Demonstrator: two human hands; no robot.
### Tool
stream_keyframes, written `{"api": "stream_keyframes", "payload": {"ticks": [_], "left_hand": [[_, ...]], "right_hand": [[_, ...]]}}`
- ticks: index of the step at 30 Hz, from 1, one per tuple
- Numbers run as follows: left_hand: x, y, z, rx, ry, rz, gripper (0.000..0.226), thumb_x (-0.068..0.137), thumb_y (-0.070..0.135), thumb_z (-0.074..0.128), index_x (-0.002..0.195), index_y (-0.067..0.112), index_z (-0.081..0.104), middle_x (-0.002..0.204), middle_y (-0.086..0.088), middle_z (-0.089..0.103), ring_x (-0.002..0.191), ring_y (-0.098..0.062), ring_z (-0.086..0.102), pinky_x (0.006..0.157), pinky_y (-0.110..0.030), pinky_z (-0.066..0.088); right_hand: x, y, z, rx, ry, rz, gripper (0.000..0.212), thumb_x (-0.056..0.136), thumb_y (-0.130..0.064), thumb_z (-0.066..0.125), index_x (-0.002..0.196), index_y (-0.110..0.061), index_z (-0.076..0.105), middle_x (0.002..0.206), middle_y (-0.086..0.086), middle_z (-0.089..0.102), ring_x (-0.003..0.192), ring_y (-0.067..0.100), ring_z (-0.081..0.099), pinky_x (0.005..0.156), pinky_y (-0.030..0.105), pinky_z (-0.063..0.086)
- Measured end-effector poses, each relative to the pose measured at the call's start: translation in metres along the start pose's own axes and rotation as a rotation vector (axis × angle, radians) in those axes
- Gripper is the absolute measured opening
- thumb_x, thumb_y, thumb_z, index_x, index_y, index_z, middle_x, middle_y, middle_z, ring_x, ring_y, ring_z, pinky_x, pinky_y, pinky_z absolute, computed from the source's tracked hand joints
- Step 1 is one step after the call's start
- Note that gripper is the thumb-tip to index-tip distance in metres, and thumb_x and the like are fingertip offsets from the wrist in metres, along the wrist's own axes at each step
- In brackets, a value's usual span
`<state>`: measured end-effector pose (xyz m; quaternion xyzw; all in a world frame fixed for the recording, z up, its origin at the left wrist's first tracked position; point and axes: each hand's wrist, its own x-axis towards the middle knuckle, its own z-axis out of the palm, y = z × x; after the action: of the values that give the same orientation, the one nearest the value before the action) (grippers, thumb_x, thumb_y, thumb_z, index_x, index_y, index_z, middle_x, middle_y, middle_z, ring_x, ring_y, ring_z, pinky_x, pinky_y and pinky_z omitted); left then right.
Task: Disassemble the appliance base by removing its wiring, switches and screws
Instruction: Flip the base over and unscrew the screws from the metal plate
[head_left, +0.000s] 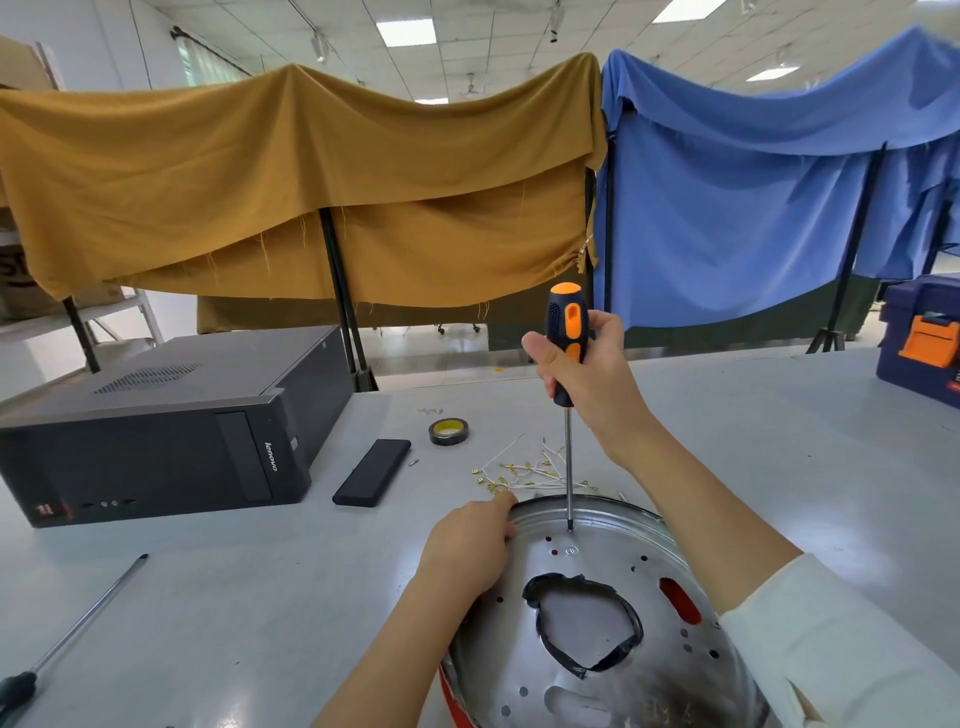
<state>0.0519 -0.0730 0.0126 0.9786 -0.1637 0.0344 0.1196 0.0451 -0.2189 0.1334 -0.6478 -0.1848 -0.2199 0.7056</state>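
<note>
The round metal appliance base (613, 675) lies on the table at the bottom centre, with a red rim and a central hole edged in black tape. My right hand (587, 379) grips the black-and-orange screwdriver (567, 348) upright, its tip set on a screw (570, 530) near the far edge of the base. Another screw (571, 550) sits just in front of it. My left hand (470, 540) holds the base's left rim, fingers curled over the edge. Behind the base lies a pile of removed white wires with brass terminals (530, 473).
A black computer tower (171, 426) lies at the left, with a flat black panel (371, 472) and a roll of black tape (448, 431) beside it. A second long screwdriver (72, 629) lies at the lower left. A blue toolbox (922, 338) stands at the far right.
</note>
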Motion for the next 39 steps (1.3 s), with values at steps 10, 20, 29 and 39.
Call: {"api": "stream_keyframes", "payload": {"ticks": [10, 20, 29, 39], "left_hand": [[-0.0005, 0.0008, -0.0002, 0.015, 0.006, 0.011, 0.029, 0.095, 0.016, 0.037, 0.124, 0.02, 0.044, 0.11, -0.012, 0.061, 0.096, -0.032, 0.057, 0.069, -0.032, 0.039], [0.0, 0.0004, -0.0005, 0.02, -0.004, 0.004, 0.028, 0.097, 0.02, 0.037, 0.124, 0.022, 0.044, 0.11, -0.012, 0.061, 0.096, -0.032, 0.057, 0.067, -0.033, 0.039], [-0.0001, -0.0003, 0.0006, 0.008, 0.01, 0.009, 0.027, 0.096, 0.02, 0.038, 0.123, 0.022, 0.045, 0.111, -0.011, 0.061, 0.097, -0.031, 0.057, 0.067, -0.031, 0.039], [0.0, 0.0001, 0.0001, 0.017, 0.0, 0.01, 0.03, 0.097, 0.022, 0.037, 0.127, 0.022, 0.043, 0.114, -0.012, 0.06, 0.099, -0.032, 0.057, 0.072, -0.035, 0.041]], "right_hand": [[-0.001, 0.0051, -0.0062, 0.069, -0.01, 0.007, 0.02, 0.096, -0.039, 0.044, 0.104, -0.021, 0.049, 0.084, -0.002, 0.055, 0.067, 0.009, 0.05, 0.066, 0.028, 0.045], [-0.0027, 0.0058, -0.0083, 0.032, 0.049, -0.004, 0.022, 0.099, -0.04, 0.036, 0.102, -0.027, 0.054, 0.083, -0.005, 0.061, 0.07, 0.008, 0.057, 0.07, 0.026, 0.047], [-0.0048, 0.0056, -0.0073, 0.008, 0.056, -0.053, 0.017, 0.093, -0.025, 0.056, 0.1, -0.022, 0.041, 0.08, -0.001, 0.058, 0.062, 0.009, 0.056, 0.057, 0.019, 0.045], [-0.0049, 0.0041, -0.0058, 0.038, 0.033, -0.013, 0.029, 0.09, -0.028, 0.061, 0.101, -0.021, 0.034, 0.071, 0.0, 0.053, 0.057, 0.011, 0.048, 0.056, 0.023, 0.043]]}}
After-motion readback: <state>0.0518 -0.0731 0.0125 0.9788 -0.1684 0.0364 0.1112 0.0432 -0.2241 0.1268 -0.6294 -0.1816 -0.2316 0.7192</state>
